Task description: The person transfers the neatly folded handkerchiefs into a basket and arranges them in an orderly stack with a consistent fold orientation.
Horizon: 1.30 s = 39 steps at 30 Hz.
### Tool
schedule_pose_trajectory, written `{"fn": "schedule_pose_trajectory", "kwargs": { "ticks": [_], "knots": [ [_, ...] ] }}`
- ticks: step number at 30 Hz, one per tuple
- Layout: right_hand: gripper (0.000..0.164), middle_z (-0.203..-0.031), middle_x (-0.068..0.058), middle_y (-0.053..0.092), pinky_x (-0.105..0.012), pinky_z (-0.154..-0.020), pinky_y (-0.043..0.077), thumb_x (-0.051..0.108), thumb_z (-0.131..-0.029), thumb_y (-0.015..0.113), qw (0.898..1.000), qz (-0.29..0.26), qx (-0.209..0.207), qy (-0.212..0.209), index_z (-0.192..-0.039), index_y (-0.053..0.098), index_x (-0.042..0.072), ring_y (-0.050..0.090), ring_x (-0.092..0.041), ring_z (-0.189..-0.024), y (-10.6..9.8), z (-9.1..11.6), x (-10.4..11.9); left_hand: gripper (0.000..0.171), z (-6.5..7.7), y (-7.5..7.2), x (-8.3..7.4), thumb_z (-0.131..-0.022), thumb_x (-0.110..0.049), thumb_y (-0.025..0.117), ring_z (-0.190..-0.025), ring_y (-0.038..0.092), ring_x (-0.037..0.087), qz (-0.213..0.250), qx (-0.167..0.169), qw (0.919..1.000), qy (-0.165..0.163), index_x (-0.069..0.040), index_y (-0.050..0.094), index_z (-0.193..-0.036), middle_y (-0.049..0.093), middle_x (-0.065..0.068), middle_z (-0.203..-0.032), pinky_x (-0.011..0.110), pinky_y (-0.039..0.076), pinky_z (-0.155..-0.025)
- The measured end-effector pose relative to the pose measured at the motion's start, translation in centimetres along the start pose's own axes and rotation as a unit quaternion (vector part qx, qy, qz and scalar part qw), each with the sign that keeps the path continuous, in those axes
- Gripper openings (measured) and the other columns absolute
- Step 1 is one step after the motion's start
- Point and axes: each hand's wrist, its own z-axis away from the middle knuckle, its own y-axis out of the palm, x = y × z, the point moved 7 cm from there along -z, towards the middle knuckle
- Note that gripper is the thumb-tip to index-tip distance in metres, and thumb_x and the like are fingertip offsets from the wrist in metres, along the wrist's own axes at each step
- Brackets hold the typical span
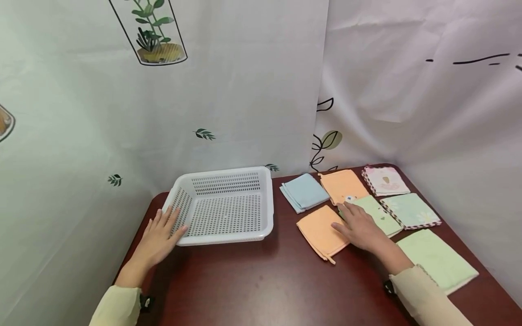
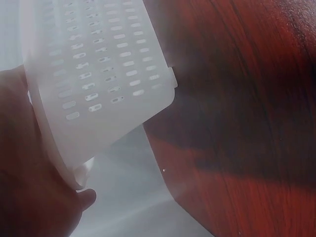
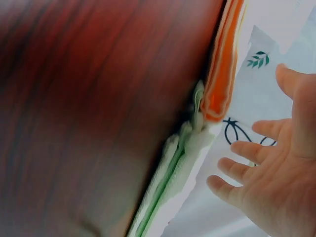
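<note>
Seven folded cloths point(image 1: 377, 212) cover the right side of this desk point(image 1: 253, 290), and one white basket point(image 1: 267, 203) takes the left. That split makes sense to me: each side has its own hand, so no arms have to cross.

The basket has nothing in it. The left hand point(image 1: 157, 240) rests at its near left corner, fingers spread wide and nearly straight, touching the rim but not gripping it. My guess is that's to steady it, since perforated plastic is probably light enough to slide if bumped. Can't tell how hard it presses.

The right hand point(image 1: 360, 227) holds nothing either. It's relaxed and wide, thumb well apart, hanging above the front orange cloth point(image 1: 322, 228) and the middle green cloth point(image 1: 383, 218). The right wrist view shows a gap between fingers and fabric, so no contact there.

As for the rest: blue cloth point(image 1: 306, 192) nearest the basket, back orange cloth point(image 1: 344, 183) next to it, then the pink checked-edge cloth point(image 1: 386, 180), the mint checked-edge cloth point(image 1: 409, 209) and the big plain green cloth point(image 1: 438, 260) down the right. They're laid out flat rather than stacked, presumably so any one can be picked without dragging another, though a few sit edge to edge and I can't tell whether the middle ones overlap.
</note>
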Motion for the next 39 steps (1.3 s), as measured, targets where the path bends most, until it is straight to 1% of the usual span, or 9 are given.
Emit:
{"fn": "schedule_pose_trajectory", "kwargs": {
  "ticks": [7,12,17,26,29,32,35,39],
  "knots": [
    [0.064,-0.146,-0.030,0.046,-0.070,-0.105,0.035,0.034,-0.102,0.060,1.000,-0.010,-0.006,-0.001,-0.149,0.043,-0.005,0.040,-0.051,-0.135,0.6,-0.4,0.4,0.080,0.1,0.2,0.0,-0.105,-0.057,0.040,-0.154,-0.007,0.045,-0.006,-0.003,1.0000,0.000,-0.005,0.020,-0.161,0.009,0.024,-0.168,0.069,0.002,-0.119],
    [0.063,-0.143,-0.030,0.049,-0.068,-0.104,0.037,0.034,-0.102,0.060,1.000,-0.017,0.002,0.003,-0.149,0.043,-0.004,0.043,-0.050,-0.131,1.2,-0.7,0.5,0.079,0.1,0.3,-0.1,-0.105,-0.056,0.040,-0.154,-0.007,0.045,-0.012,-0.005,0.9999,0.003,-0.004,0.021,-0.161,0.010,0.024,-0.167,0.065,0.003,-0.121],
    [0.061,-0.139,-0.032,0.051,-0.067,-0.103,0.039,0.031,-0.101,0.061,1.000,-0.023,0.008,0.005,-0.149,0.045,-0.003,0.046,-0.051,-0.127,1.4,-1.0,0.6,0.078,0.2,0.3,-0.1,-0.105,-0.055,0.040,-0.154,-0.007,0.045,-0.012,-0.002,0.9999,0.003,-0.004,0.020,-0.161,0.011,0.025,-0.167,0.062,0.001,-0.123],
    [0.059,-0.130,-0.035,0.057,-0.063,-0.099,0.044,0.028,-0.100,0.063,0.999,-0.019,0.039,0.012,-0.141,0.049,-0.012,0.052,-0.052,-0.120,1.7,-1.6,1.2,0.078,0.3,0.3,-0.2,-0.105,-0.055,0.040,-0.154,-0.006,0.046,-0.015,-0.003,0.9999,0.006,-0.003,0.021,-0.161,0.012,0.025,-0.167,0.061,0.000,-0.123],
    [0.060,-0.129,-0.037,0.056,-0.063,-0.100,0.044,0.027,-0.100,0.063,0.998,-0.017,0.056,0.022,-0.139,0.048,-0.015,0.052,-0.053,-0.120,1.9,-1.8,1.3,0.078,0.3,0.3,-0.3,-0.105,-0.055,0.039,-0.153,-0.006,0.047,-0.015,-0.004,0.9998,0.008,-0.003,0.021,-0.161,0.012,0.026,-0.166,0.059,-0.002,-0.124],
    [0.062,-0.132,-0.038,0.054,-0.063,-0.102,0.043,0.027,-0.100,0.062,0.996,-0.013,0.075,0.037,-0.140,0.045,-0.016,0.050,-0.055,-0.123,2.4,-2.0,1.3,0.078,0.3,0.2,-0.3,-0.106,-0.055,0.039,-0.153,-0.006,0.046,-0.015,-0.004,0.9998,0.008,-0.003,0.021,-0.161,0.012,0.026,-0.166,0.058,-0.003,-0.124],
    [0.061,-0.136,-0.039,0.051,-0.063,-0.104,0.042,0.024,-0.099,0.060,0.995,-0.006,0.088,0.055,-0.142,0.043,-0.016,0.048,-0.055,-0.125,2.8,-2.3,1.3,0.078,0.2,0.2,-0.3,-0.106,-0.055,0.039,-0.153,-0.006,0.047,-0.018,-0.004,0.9998,0.008,-0.003,0.021,-0.161,0.013,0.026,-0.166,0.061,0.000,-0.123],
    [0.057,-0.137,-0.040,0.048,-0.062,-0.104,0.043,0.015,-0.100,0.058,0.992,0.005,0.098,0.076,-0.143,0.040,-0.017,0.048,-0.055,-0.126,2.9,-2.8,1.2,0.077,0.2,0.3,-0.3,-0.106,-0.053,0.040,-0.153,-0.005,0.047,-0.021,-0.006,0.9997,0.010,-0.003,0.021,-0.161,0.014,0.027,-0.166,0.064,0.005,-0.122]
  ]
}}
